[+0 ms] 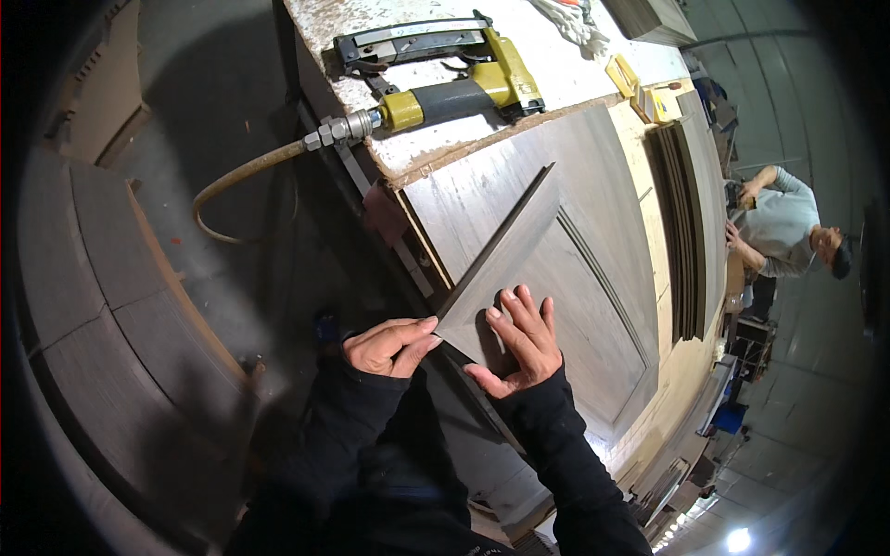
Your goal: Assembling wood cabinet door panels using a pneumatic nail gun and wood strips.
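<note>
A grey-brown wooden panel door [579, 287] with a recessed centre and grooved frame lies on the workbench, on top of another flat wooden board [464, 204]. A narrow dark edge [501, 232] runs along its left side. My left hand [389, 347] pinches the door's near left corner between thumb and fingers; whether a separate small piece is in the pinch, I cannot tell. Resting on the door's face, my right hand [524, 343] lies with its fingers spread. Beyond the door, a yellow and black pneumatic stapler [454, 83] lies on its side.
A tan air hose [246, 176] loops off the bench's left edge from the stapler. White gloves [575, 23] lie at the back. Dark panels [677, 232] stand stacked on the right, near a person in a light top [783, 222]. More boards [120, 315] are at left.
</note>
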Motion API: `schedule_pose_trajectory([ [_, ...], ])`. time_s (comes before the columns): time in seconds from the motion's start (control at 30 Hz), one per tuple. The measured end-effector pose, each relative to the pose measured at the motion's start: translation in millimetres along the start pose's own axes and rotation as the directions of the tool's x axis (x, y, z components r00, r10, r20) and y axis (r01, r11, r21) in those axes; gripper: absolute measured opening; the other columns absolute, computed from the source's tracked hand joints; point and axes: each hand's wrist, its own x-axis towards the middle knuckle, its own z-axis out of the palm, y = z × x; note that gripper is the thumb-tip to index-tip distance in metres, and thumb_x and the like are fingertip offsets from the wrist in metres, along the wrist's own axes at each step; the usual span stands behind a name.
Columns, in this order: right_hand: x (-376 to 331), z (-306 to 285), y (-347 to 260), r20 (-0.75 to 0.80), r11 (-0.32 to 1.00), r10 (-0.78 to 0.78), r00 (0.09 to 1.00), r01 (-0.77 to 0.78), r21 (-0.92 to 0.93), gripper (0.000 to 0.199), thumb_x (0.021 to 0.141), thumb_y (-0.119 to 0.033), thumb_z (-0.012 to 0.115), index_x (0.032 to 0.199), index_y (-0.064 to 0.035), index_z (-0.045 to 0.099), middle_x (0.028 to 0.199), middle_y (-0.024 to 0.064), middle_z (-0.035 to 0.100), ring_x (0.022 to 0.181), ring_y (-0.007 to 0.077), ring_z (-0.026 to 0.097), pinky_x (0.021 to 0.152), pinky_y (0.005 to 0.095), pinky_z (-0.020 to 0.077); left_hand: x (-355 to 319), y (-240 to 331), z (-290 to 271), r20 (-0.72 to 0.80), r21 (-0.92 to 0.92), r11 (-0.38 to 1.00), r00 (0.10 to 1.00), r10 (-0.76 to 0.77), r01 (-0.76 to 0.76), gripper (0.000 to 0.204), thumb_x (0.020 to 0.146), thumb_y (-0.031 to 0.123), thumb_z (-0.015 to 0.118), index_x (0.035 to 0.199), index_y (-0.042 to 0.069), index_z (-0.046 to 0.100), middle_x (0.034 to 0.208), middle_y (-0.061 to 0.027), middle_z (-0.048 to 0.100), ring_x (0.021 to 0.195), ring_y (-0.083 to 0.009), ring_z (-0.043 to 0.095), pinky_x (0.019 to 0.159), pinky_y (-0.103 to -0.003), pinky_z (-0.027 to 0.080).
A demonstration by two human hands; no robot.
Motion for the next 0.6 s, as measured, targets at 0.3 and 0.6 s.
schedule_pose_trajectory([
  [0.3, 1, -1, -2, 0.050, 1.000, -0.029, 0.998, 0.030, -0.010, 0.048, 0.068, -0.034, 0.066, 0.112, -0.0167, 0.057, 0.124, 0.0097, 0.047, 0.123, 0.0273, 0.034, 0.100, 0.0550, 0.0128, -3, 21, 1, -0.082, 0.132, 0.991, 0.997, -0.006, 0.017, 0.016, 0.071, 0.000, 0.065, 0.087, 0.001, 0.061, 0.083, -0.0129, 0.062, 0.075, -0.0232, 0.062, 0.065, -0.028, 0.050],
  [0.6, 0, 0, -2, 0.044, 0.999, -0.021, 0.999, 0.023, -0.043, 0.047, 0.068, -0.037, 0.064, 0.110, -0.0184, 0.058, 0.122, 0.0093, 0.049, 0.121, 0.0282, 0.037, 0.099, 0.0559, 0.0147, -18, 3, 19, -0.234, -0.072, 0.995, 0.968, -0.091, 0.076, 0.019, 0.071, 0.003, 0.068, 0.089, 0.005, 0.060, 0.083, -0.0116, 0.064, 0.075, -0.0161, 0.062, 0.067, -0.026, 0.048],
])
